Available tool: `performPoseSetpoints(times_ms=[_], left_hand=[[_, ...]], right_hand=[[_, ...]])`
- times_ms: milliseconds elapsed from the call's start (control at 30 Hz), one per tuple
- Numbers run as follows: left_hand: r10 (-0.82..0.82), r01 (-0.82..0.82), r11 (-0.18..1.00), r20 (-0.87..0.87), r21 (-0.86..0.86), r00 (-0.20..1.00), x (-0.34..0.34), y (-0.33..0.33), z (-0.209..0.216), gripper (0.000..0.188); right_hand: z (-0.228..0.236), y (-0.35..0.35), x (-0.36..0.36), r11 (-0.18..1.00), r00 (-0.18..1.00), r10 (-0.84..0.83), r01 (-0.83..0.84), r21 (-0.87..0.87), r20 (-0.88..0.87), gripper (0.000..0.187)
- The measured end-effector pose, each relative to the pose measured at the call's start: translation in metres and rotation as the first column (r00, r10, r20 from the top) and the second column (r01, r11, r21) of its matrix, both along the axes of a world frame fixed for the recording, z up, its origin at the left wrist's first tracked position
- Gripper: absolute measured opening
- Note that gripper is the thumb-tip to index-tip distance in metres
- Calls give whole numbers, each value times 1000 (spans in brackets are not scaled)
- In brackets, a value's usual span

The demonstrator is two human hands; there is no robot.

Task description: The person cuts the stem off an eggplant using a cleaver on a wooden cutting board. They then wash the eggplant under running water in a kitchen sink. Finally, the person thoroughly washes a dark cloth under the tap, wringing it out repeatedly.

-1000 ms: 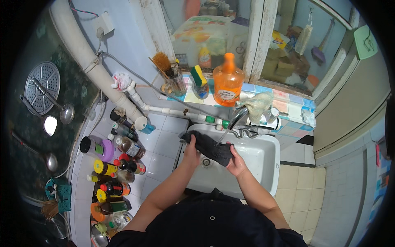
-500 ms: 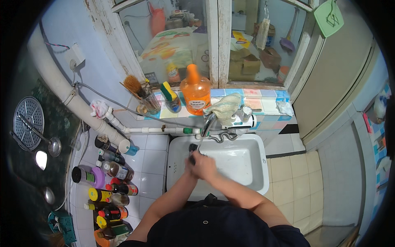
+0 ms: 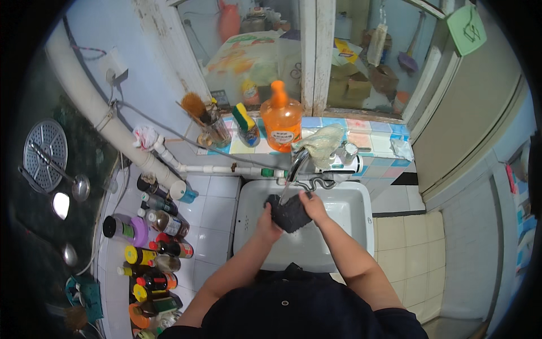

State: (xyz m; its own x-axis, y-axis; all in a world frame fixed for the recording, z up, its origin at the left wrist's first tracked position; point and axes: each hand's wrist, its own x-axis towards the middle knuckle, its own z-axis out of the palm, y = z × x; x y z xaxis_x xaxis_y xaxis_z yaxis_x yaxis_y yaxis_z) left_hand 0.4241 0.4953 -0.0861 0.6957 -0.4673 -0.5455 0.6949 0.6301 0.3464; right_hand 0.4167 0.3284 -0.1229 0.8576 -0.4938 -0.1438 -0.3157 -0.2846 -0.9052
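Observation:
A dark grey cloth (image 3: 290,214) is stretched between my hands over the white sink (image 3: 341,248). My left hand (image 3: 269,224) grips its left edge, and the upper right corner is pinched in my right hand (image 3: 313,205). Just above the cloth, the curved metal faucet (image 3: 297,166) lets a stream of water run onto it. A pale cloth (image 3: 322,146) is draped over the faucet's top.
Behind the sink, a tiled ledge holds a large orange bottle (image 3: 280,125), a yellow and green sponge (image 3: 243,117) and a jar of brushes (image 3: 213,129). Several seasoning bottles (image 3: 169,223) crowd the counter at left. A white pipe (image 3: 209,169) runs along the wall.
My hands, earlier bunched together around the dark cloth, have moved apart. The cloth is now spread between them under the faucet. The whole view has shifted slightly.

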Motion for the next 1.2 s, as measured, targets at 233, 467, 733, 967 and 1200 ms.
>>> performPoseSetpoints(times_ms=[233,467,733,967,1200], left_hand=[[-82,82,997,-22,2,996,4,19,5,53],[-282,321,870,155,-375,947,17,8,-7,47],[14,-14,1000,-56,-13,998,-21,-19,-4,38],[28,-28,999,9,-47,1000,-9,8,27,46],[-217,215,962,8,-165,976,-9,14,9,56]], right_hand=[[86,55,-38,827,825,446,-528,191,347,24],[135,100,-70,717,751,648,-547,-432,124,32],[92,60,-5,771,928,294,-371,-517,-228,42],[18,16,-19,571,984,156,-19,821,-86,55],[45,36,-21,41,975,215,-60,997,49,49]])
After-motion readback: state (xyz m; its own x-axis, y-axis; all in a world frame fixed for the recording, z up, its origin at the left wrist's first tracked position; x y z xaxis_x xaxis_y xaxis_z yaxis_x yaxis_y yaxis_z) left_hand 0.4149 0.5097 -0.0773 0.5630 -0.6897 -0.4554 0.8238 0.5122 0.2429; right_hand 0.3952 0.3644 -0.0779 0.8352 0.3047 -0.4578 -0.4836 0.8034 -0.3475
